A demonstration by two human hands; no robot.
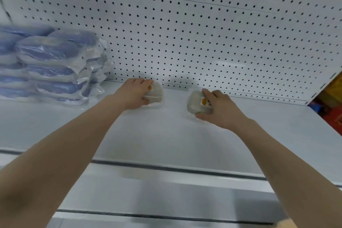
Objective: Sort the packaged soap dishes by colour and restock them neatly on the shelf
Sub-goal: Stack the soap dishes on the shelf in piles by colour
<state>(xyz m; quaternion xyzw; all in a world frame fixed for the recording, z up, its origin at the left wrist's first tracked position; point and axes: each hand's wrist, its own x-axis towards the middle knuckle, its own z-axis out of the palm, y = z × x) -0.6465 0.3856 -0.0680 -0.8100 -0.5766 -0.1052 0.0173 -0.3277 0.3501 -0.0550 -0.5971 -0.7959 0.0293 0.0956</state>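
Observation:
My left hand (134,93) grips a white packaged soap dish (156,94) at the back of the white shelf (166,135), close to the pegboard. To its right, my right hand (218,109) grips a second white packaged soap dish (196,101) with an orange label, resting on the shelf a little nearer to me. Both dishes are partly hidden by my fingers. A stack of blue packaged soap dishes (50,65) in clear wrap fills the shelf's left end.
A white pegboard back panel (185,33) rises behind the shelf. The shelf's front lip (166,168) and a lower shelf edge run below my arms. Red and yellow goods (331,105) show past the shelf's right end.

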